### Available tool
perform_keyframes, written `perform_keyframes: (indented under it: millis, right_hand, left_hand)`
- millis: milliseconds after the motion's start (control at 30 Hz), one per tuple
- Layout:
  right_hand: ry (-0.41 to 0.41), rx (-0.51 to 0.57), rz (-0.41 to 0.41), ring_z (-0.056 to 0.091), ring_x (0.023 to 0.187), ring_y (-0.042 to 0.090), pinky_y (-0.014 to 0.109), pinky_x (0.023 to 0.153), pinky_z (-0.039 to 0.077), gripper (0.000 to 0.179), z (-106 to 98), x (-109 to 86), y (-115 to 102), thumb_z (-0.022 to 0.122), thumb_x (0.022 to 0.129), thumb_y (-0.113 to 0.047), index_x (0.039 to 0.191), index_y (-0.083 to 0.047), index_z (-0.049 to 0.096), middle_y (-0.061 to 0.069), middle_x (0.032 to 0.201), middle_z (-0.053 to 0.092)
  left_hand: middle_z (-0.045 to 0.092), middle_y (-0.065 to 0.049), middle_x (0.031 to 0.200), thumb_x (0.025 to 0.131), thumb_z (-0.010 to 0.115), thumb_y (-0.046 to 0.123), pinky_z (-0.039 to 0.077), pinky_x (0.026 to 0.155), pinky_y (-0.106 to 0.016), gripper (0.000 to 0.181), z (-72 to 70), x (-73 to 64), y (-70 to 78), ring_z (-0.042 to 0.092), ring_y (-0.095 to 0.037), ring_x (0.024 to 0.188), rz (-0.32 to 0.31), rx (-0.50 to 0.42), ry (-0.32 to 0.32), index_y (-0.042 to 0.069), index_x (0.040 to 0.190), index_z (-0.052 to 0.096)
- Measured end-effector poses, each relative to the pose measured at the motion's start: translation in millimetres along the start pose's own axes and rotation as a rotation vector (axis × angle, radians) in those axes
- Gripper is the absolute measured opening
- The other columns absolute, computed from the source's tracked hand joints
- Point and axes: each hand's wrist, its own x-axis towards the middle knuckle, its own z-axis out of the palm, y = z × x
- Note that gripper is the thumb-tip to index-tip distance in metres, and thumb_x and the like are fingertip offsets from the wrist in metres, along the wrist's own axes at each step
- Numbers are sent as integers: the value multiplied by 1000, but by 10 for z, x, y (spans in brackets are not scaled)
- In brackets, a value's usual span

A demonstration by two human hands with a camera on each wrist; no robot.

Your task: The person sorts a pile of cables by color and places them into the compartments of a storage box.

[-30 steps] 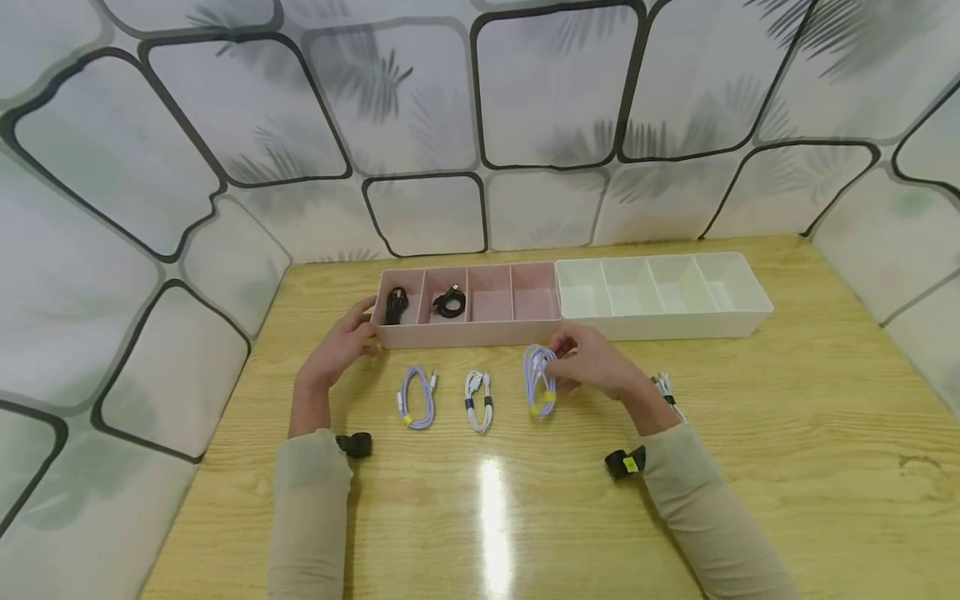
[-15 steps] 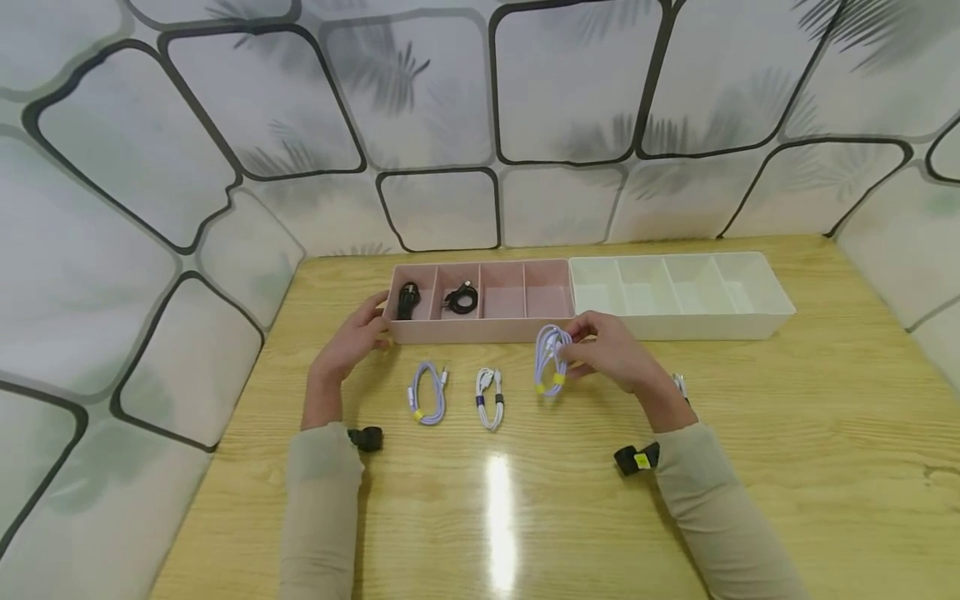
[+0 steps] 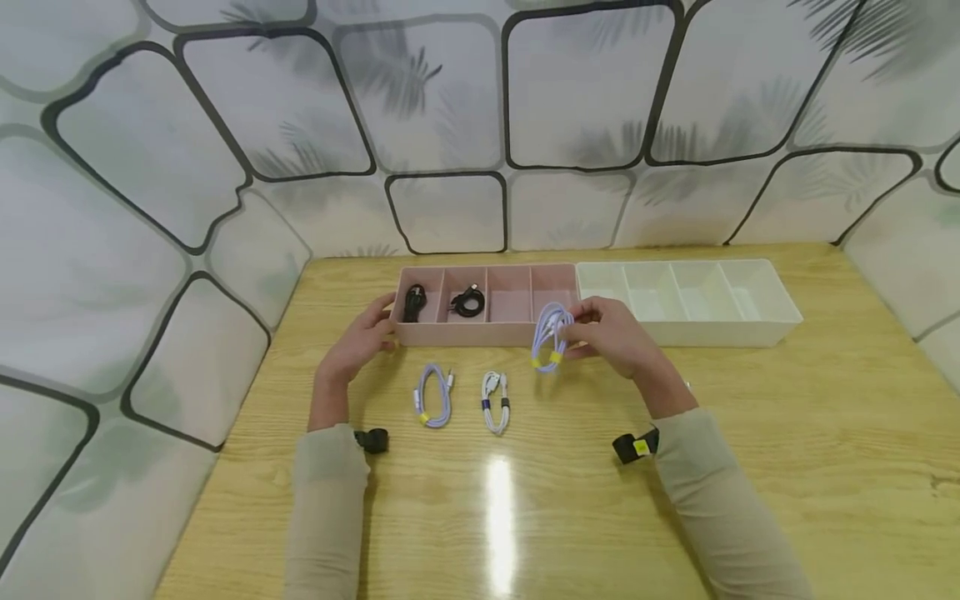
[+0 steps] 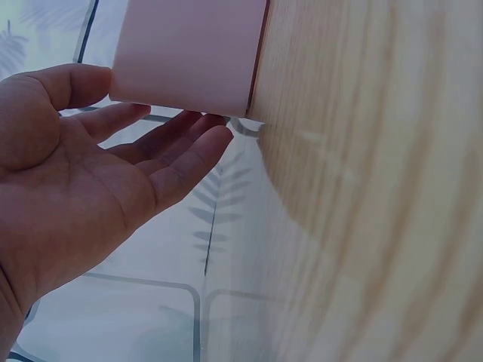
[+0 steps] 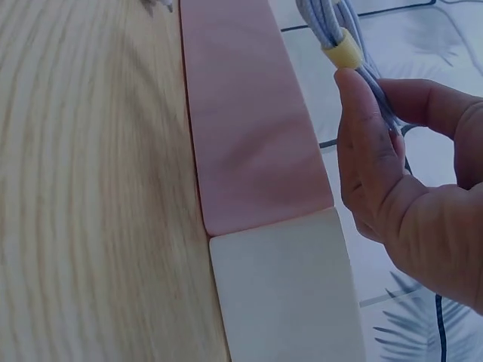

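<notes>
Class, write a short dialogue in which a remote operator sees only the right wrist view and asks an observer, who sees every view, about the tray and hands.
Operator: I see the right hand pinching a lavender cable beside the pink tray. Where is the left hand?
Observer: At the tray's left end.
Operator: I only see the tray's outer wall. What is inside?
Observer: Its two leftmost compartments each hold a black cable.
</notes>
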Motion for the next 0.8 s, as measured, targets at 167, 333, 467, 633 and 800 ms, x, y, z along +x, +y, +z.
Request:
perform_keyframes:
  millis: [167, 333, 467, 633, 800]
  right_hand:
    - [25, 77, 19, 63, 80, 20, 41, 78, 54, 37, 16, 67, -59, 61, 88, -2, 116, 14, 43, 18, 103, 50]
    - [56, 89, 38, 64, 78, 17, 33, 75, 55, 36, 55, 192, -95, 59, 91, -5, 118, 12, 44, 17, 105, 52]
    - [91, 101, 59, 64, 77, 16, 30, 72, 55, 35, 105, 317, -126, 59, 91, -6, 118, 11, 47, 16, 105, 53]
    - [137, 129, 83, 64, 77, 17, 32, 73, 55, 31, 192, 472, -185, 61, 90, -6, 116, 8, 51, 15, 104, 55]
    - [223, 117, 96, 66, 74, 16, 32, 71, 56, 32, 270, 615, -236, 64, 88, -8, 116, 5, 54, 15, 104, 58]
  left_hand:
    - [25, -28, 148, 100, 32, 8, 35, 97, -58, 56, 28, -40, 62, 37, -41, 125, -1, 9, 2, 6, 152, 13]
    - [26, -25, 149, 99, 33, 11, 38, 96, -55, 56, -11, 32, -88, 39, -38, 125, 2, 18, 15, 11, 152, 14]
    - [29, -23, 148, 99, 35, 13, 42, 92, -50, 56, -25, 86, -191, 42, -35, 121, 14, 38, 33, 14, 152, 17]
    - [31, -23, 146, 99, 35, 13, 43, 89, -48, 56, -25, 89, -189, 43, -35, 119, 26, 39, 40, 14, 152, 18]
    - [31, -24, 146, 98, 35, 13, 43, 89, -49, 57, -19, 79, -183, 43, -35, 120, 33, 35, 39, 12, 152, 17]
